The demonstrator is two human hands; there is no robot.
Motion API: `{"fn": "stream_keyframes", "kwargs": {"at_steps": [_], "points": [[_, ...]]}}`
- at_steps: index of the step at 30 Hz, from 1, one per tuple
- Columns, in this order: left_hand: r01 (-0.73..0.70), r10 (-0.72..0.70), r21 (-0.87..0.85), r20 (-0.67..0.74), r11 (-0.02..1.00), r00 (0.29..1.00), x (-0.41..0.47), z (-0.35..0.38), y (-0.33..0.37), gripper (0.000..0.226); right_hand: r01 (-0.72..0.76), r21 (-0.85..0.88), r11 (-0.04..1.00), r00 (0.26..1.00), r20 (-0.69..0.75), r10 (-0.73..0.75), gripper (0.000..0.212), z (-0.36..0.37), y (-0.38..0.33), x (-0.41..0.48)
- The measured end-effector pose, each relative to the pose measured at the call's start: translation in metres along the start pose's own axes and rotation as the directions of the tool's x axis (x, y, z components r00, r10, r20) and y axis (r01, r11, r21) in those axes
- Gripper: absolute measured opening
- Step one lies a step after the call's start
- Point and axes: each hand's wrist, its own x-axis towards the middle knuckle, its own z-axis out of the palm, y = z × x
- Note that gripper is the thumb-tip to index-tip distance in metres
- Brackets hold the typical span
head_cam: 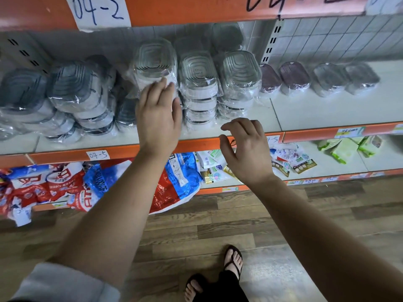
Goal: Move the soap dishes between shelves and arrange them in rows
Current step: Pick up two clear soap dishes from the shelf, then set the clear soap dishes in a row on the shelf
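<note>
**Shelf layout, section 04-5**

Middle shelf (pixel 305 114): wrapped soap dishes in stacks. Left group (pixel 65 94) heaped loosely; centre stacks (pixel 198 83) side by side, further dishes behind them; a single row (pixel 316 77) runs along the back to the right. Lower shelf (pixel 340 164): bagged goods (pixel 65 184) at left, small packets (pixel 292 160) at right. Floor (pixel 218 225) lies before the shelving.

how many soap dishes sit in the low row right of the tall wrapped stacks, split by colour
maroon soap dishes: 2
grey soap dishes: 2
total: 4
</note>
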Motion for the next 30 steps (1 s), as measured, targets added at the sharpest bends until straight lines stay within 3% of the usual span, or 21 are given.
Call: {"fn": "stream_keyframes", "kwargs": {"at_steps": [7,18,30], "points": [[-0.054,0.054,0.035,0.011,0.998,0.998,-0.034,-0.056,0.039,0.024,-0.004,-0.01,1.0,0.999,-0.038,0.003,0.029,-0.059,-0.011,0.009],[-0.016,0.014,-0.032,-0.059,0.999,0.998,0.012,-0.143,0.095,0.026,0.03,0.015,0.999,0.991,-0.13,-0.028,0.027,-0.143,-0.048,0.033],[0.003,0.004,0.061,-0.108,0.998,0.994,0.083,-0.16,0.131,0.032,0.168,0.041,0.985,0.966,-0.208,-0.156,0.025,-0.2,-0.042,0.113]]}}
